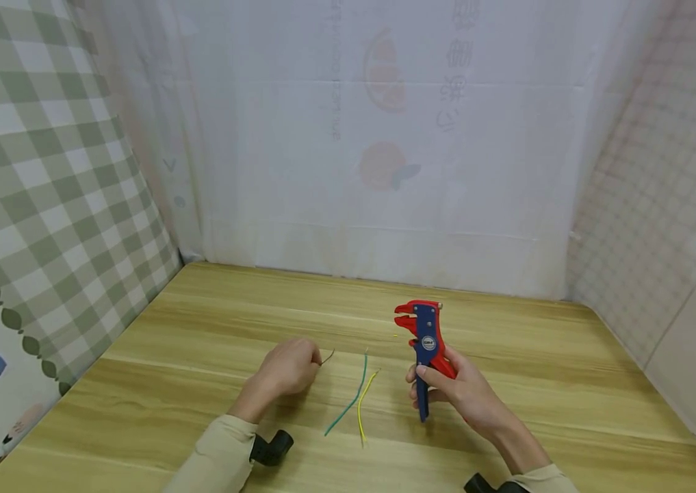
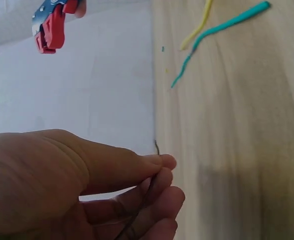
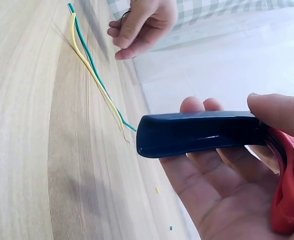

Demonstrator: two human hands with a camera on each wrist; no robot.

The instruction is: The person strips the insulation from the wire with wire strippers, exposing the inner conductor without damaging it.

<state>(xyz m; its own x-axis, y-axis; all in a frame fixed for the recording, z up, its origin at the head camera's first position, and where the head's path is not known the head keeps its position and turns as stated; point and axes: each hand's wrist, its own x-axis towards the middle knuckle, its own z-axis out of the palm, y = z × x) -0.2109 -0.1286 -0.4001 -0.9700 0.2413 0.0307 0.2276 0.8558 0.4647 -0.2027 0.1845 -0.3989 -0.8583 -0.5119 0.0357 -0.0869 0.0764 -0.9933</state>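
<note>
Between thumb and forefinger my left hand (image 1: 291, 368) pinches a thin dark brown wire (image 2: 151, 186), whose tip pokes out past the fingertips. My right hand (image 1: 467, 392) holds a wire stripper (image 1: 426, 342) with red and blue handles, its head upright above the table and its jaws apart. The blue handle (image 3: 197, 134) lies across my right fingers, the thumb along its side. Between the two hands, a green wire (image 1: 356, 396) and a yellow wire (image 1: 361, 407) lie on the table, with bare strands at their far ends.
Small cut bits of insulation lie on the wooden table (image 1: 495, 335), a yellow bit (image 3: 157, 190) and a green bit (image 3: 171, 228). A white sheet (image 1: 298, 171) hangs behind the table, and a green checked cloth (image 1: 64, 157) borders the left side.
</note>
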